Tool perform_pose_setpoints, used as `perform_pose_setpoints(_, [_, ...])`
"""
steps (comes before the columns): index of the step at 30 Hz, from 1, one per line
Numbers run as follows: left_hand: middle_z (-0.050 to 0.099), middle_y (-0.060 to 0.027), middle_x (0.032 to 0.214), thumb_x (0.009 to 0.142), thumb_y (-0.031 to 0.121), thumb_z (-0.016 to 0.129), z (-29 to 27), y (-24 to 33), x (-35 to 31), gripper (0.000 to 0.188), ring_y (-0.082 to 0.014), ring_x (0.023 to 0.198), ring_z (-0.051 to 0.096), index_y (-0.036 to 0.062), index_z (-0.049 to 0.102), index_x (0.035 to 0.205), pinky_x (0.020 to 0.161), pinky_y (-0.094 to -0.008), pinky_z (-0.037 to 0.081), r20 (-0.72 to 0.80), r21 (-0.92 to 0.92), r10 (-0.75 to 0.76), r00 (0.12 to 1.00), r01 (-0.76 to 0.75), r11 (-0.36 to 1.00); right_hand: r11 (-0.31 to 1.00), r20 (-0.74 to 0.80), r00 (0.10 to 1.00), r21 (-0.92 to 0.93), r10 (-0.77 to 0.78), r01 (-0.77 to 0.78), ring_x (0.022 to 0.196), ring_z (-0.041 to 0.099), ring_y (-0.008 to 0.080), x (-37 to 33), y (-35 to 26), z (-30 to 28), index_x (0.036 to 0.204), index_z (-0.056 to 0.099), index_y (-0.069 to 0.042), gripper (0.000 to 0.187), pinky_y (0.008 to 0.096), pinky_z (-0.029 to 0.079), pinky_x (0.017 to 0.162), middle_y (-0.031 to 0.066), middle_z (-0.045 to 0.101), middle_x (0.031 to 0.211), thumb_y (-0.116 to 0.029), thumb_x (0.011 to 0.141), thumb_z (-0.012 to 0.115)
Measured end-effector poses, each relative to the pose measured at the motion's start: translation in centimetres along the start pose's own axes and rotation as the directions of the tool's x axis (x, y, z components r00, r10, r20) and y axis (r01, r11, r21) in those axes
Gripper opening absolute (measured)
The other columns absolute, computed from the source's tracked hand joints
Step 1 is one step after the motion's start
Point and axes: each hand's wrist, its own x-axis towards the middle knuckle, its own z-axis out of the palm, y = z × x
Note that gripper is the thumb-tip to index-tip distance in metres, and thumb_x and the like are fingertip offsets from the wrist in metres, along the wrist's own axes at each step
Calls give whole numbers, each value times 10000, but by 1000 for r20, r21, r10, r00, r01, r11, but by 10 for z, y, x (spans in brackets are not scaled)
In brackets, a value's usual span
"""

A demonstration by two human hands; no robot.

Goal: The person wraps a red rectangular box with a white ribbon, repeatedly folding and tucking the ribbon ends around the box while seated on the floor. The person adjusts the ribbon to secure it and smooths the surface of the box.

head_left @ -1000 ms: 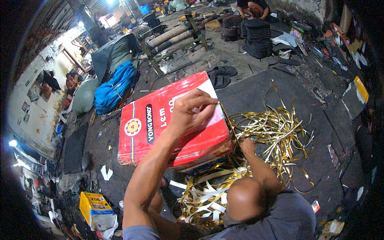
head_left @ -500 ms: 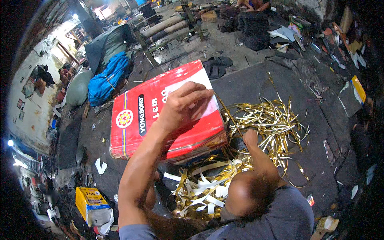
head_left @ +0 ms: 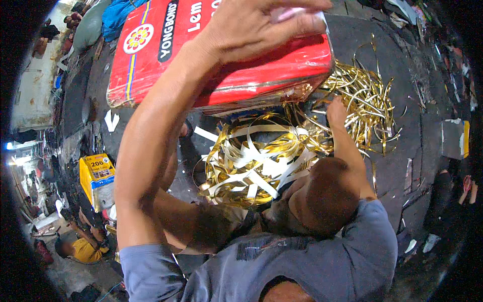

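Observation:
My left hand is over the upper right of a red carton. Its fingers and thumb are bent around a pinkish-white patch. What they hold, if anything, I cannot make out. Beyond the carton's right corner my right hand is closed on thin strips at the edge of a tangled heap of gold strips. Nearer to me, wider white-and-gold strips lie in a loose coil below the carton. My bent knee sits just right of this coil.
A yellow, white and blue box stands on the dark floor at the left. White scraps lie near the carton. A person in yellow is at the lower left. Toward the right rim is a grey-and-yellow piece.
The view has tipped down toward my body, so the carton and strips appear higher and larger. My left hand now covers the carton's upper right; my right hand remains at the strip heap.

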Motion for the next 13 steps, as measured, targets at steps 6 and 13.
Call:
perform_pose_setpoints(6, [668,-70,976,839,259,747,18,78,-28,211,-216,854,682,128,717,1001,662,-349,562,-328,418,431,841,-281,864,850,182,958,444,224,-283,876,696,333,18,72,-32,1043,712,-23,334,490,535,839,174,725,865,-335,1016,595])
perform_pose_setpoints(13, [592,-202,1459,921,205,603,170,82,-182,431,-342,1316,609,104,623,1340,976,-425,591,560,37,-29,828,10,999,660,-588,660,729,467,183,772,584,95,-19,52,-215,1081,626,-47,251,278,487,727,47,679,880,-284,1024,686])
